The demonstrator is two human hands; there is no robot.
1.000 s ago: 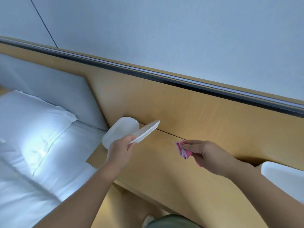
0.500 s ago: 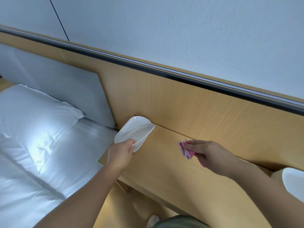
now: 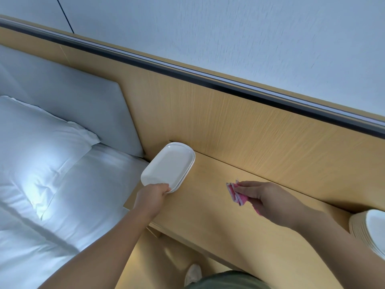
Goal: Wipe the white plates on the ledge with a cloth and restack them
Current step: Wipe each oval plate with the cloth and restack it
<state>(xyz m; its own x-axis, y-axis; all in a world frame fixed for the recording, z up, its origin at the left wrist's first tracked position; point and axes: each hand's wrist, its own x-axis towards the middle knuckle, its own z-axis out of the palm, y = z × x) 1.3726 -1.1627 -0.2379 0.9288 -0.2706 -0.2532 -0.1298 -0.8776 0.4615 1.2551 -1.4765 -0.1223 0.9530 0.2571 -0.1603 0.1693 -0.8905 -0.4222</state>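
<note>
A white oblong plate (image 3: 168, 165) lies on top of another one at the left end of the wooden ledge (image 3: 208, 205). My left hand (image 3: 152, 198) grips the near rim of that small stack. To its right, my right hand (image 3: 268, 202) pinches a folded pink cloth (image 3: 237, 193) just above the ledge, apart from the plates. A taller stack of white plates (image 3: 369, 232) stands at the ledge's right end, cut off by the frame edge.
A bed with white sheets and a pillow (image 3: 39, 147) lies left of the ledge, with a grey padded headboard (image 3: 68, 105) behind it. A wooden wall panel (image 3: 250, 132) rises behind the ledge. A shoe (image 3: 192, 274) shows on the floor below.
My left hand has lowered the tilted plate flat onto the other plate at the ledge's left end. My right hand with the cloth has stayed about where it was.
</note>
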